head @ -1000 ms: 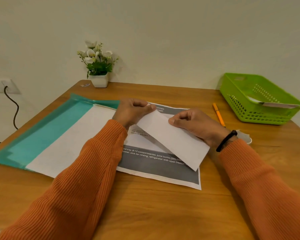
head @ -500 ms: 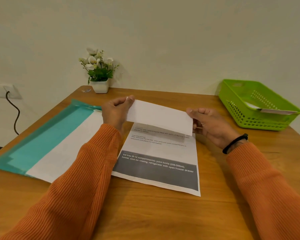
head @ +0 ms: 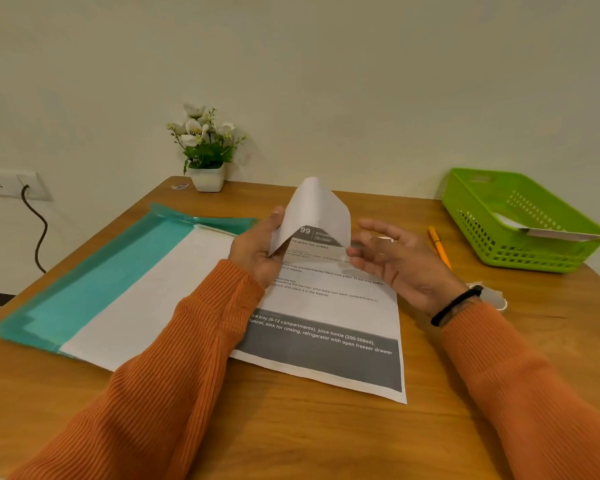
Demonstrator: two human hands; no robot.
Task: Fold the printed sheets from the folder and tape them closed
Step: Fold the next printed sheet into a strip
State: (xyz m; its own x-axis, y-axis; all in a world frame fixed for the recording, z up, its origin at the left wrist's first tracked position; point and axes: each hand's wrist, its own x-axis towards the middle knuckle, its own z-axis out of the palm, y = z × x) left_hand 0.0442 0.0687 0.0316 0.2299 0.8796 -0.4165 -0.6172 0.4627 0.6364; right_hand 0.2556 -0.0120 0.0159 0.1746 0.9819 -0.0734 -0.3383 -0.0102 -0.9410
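Observation:
A folded white sheet stands bent over like a tent above the table, held by my left hand at its left edge. My right hand is beside it on the right, fingers spread, fingertips near the sheet's lower right corner. Under both hands a printed sheet with grey bands lies flat on the wooden table. To the left lies the teal folder with white paper on it. A roll of clear tape peeks out behind my right wrist.
A green plastic basket with a folded paper inside stands at the back right. An orange pen lies next to it. A small potted flower stands at the back edge. A wall socket with a black cable is at left.
The folded sheet went from stretched between both hands to bent upright in my left hand. My right hand let go of its end and opened. The view shifted slightly downward.

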